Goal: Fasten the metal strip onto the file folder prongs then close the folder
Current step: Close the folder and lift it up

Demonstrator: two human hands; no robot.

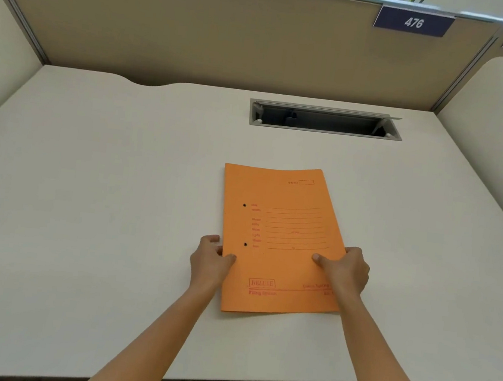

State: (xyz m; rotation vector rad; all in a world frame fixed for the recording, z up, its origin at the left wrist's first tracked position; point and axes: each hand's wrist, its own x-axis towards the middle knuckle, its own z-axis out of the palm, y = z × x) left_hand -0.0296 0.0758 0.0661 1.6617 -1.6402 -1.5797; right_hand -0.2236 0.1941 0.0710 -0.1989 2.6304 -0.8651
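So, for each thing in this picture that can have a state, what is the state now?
Orange file folder: closed, lying flat on the desk, front cover up.
Left hand: at the folder's left edge, thumb on the cover.
Right hand: at the folder's right edge, thumb on the cover.
Cable hatch in the desk: lid open.
Metal strip and prongs: not visible.

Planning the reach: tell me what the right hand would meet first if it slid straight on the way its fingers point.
The right hand points left across the orange folder; it would probably meet the left hand at the opposite edge first.
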